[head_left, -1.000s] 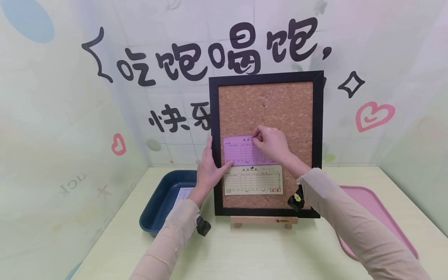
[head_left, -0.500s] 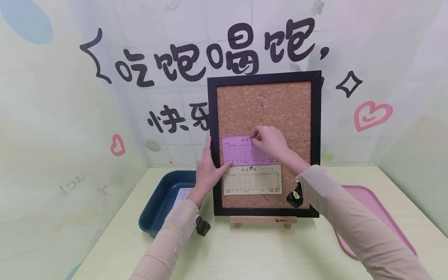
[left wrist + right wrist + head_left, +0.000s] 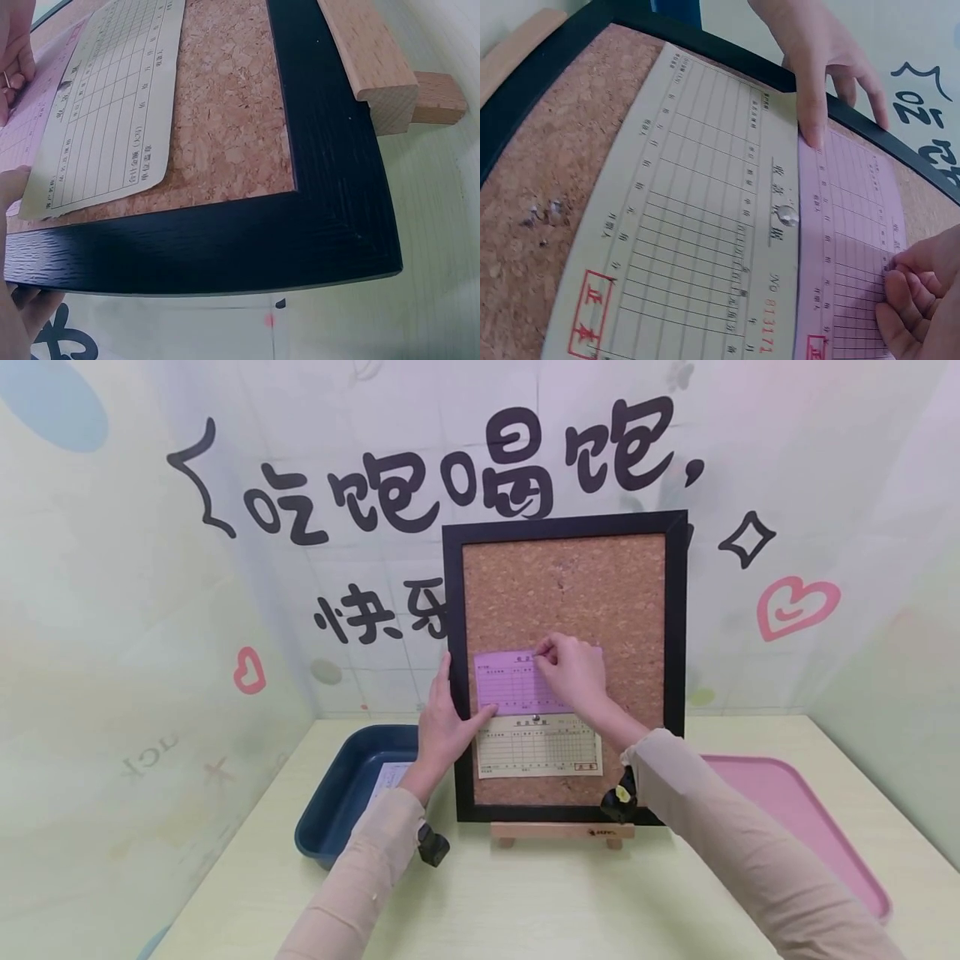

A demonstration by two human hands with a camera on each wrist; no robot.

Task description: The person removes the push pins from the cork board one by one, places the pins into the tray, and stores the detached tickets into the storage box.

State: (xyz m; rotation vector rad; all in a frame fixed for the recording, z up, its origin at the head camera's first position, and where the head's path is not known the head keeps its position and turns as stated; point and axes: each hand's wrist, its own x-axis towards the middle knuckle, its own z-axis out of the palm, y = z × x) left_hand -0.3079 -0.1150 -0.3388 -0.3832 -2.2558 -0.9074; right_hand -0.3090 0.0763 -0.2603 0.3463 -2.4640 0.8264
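Note:
A black-framed cork board (image 3: 566,589) leans upright on a small wooden stand (image 3: 562,832). The left hand (image 3: 444,731) grips its left edge, thumb on the front over a purple-pink receipt slip (image 3: 504,687) and fingers around the frame. Near the top middle of that slip, the right hand (image 3: 576,672) pinches a small pin, mostly hidden by the fingertips (image 3: 901,262). Directly below, a pale yellow receipt slip (image 3: 536,753) is fixed to the cork by a silver thumbtack (image 3: 787,216) at its upper edge.
To the left stands a dark blue tray (image 3: 318,810) holding a white printed paper (image 3: 386,779). A pink tray (image 3: 787,802) lies on the right of the pale table (image 3: 480,902), partly behind the right sleeve. A printed backdrop (image 3: 337,410) rises behind the board.
The right wrist and forearm have swung a little down and left, while the fingertips stay at the pink slip's top. More of that slip's upper right corner shows. The left hand keeps its place.

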